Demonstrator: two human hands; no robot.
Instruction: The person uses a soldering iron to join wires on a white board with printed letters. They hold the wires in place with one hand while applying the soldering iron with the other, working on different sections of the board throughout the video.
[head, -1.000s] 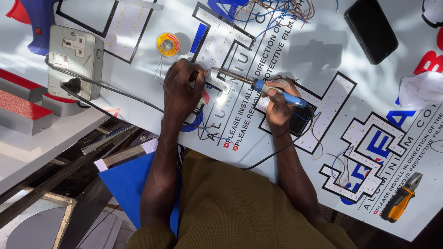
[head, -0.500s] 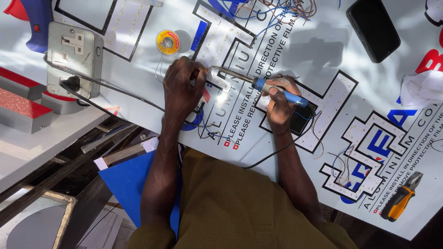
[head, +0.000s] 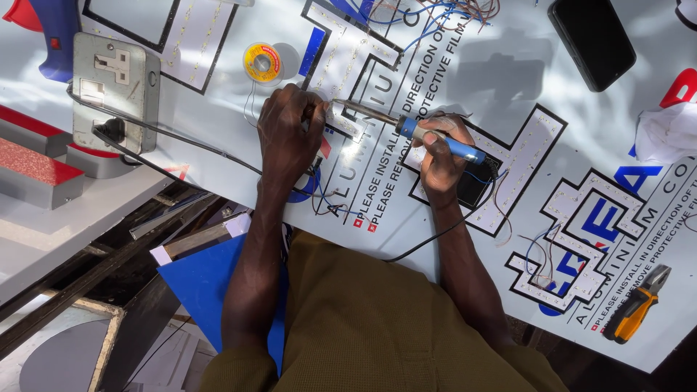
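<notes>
Right hand (head: 435,156) grip closed on blue soldering iron (head: 428,138), tip near left hand (head: 290,134); left grip pinching wire (head: 250,109), solder spool (head: 261,62) nearby.

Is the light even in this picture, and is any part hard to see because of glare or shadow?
Head view: uneven; hard sunlight glares on the white panel beside the left hand, dappled shadows fall above the soldering iron, the lower left corner is dim; focus looks sharp.

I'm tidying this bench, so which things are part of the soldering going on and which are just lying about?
In use: soldering iron in the right hand; left hand pressing the LED strip; solder spool.
Lying about: phone, pliers, white cloth, glue gun.
</notes>
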